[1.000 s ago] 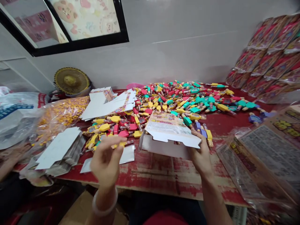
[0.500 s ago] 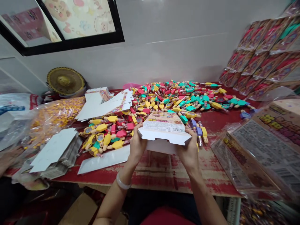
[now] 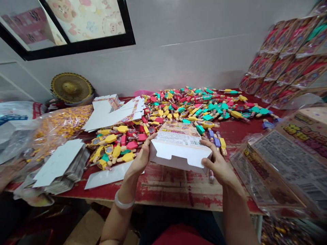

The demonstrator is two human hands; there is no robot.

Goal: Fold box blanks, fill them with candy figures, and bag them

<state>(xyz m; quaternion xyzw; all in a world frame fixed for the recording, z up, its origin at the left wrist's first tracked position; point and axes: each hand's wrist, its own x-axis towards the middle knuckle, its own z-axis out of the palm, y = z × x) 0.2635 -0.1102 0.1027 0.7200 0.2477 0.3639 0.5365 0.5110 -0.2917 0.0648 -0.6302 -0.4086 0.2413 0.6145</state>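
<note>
A printed cardboard box (image 3: 178, 144) with white end flaps is held over the front of the table, its flap end facing me. My left hand (image 3: 141, 154) grips its left side, fingers along the edge. On the right side, my right hand (image 3: 217, 161) holds it with the thumb on the white end flap and the fingers along the top edge. Just behind the box lies a big heap of small plastic-capped candy tubes (image 3: 184, 105) in red, yellow, green and purple. A clear plastic tray (image 3: 108, 177) lies left of my left hand.
Flat white cartons (image 3: 60, 165) are stacked at left, more cartons (image 3: 114, 117) behind. A bag of small yellow pieces (image 3: 66, 124) sits at far left, near another person's hand (image 3: 11, 173). Plastic-wrapped boxes (image 3: 288, 163) stand at right, packed stacks (image 3: 286, 61) behind.
The box's front end has widened from a flatter shape, with its lower white side now showing. Both hands have moved outward, and my right thumb has come onto the flap.
</note>
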